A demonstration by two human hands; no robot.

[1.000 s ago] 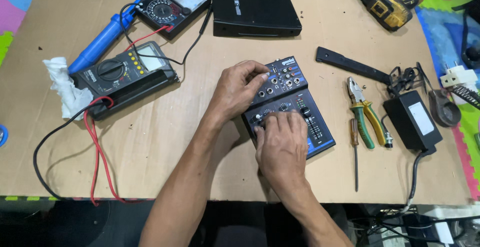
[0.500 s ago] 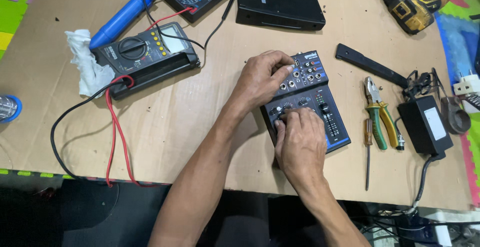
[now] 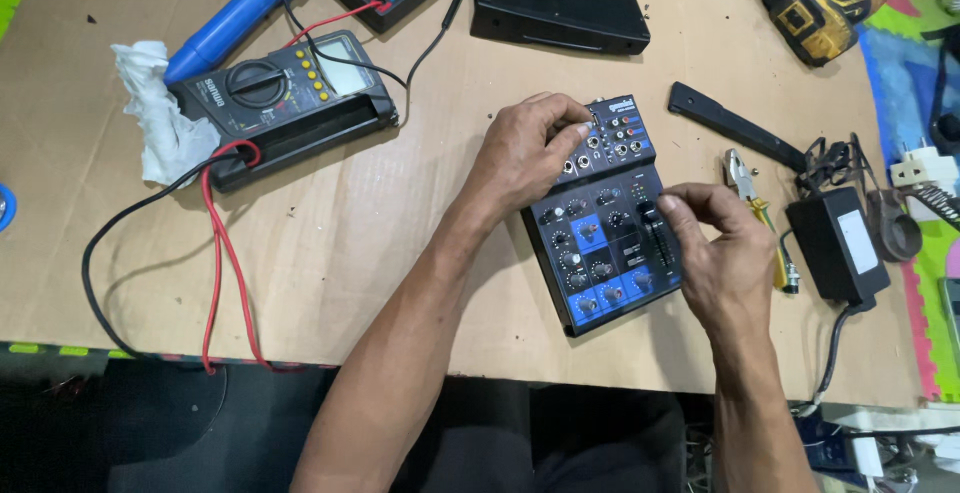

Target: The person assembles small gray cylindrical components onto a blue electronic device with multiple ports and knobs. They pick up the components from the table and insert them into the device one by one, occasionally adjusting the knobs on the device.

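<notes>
Small black-and-blue audio mixer (image 3: 605, 218) lies mid-bench (image 3: 330, 253), tilted. Left hand (image 3: 525, 153) rests curled over its upper left corner, gripping nothing. Right hand (image 3: 722, 253) pinches the fader knob on its right edge with narrowed fingers. Pliers (image 3: 752, 203) and black power adapter (image 3: 836, 245) lie just right; grey multimeter (image 3: 285, 103) sits well left.

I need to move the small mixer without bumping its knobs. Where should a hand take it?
Grip the small mixer by its two long side walls, from above at the near end. Its top is crowded with knobs and a slider, and the left hand already covers the far end.
</notes>
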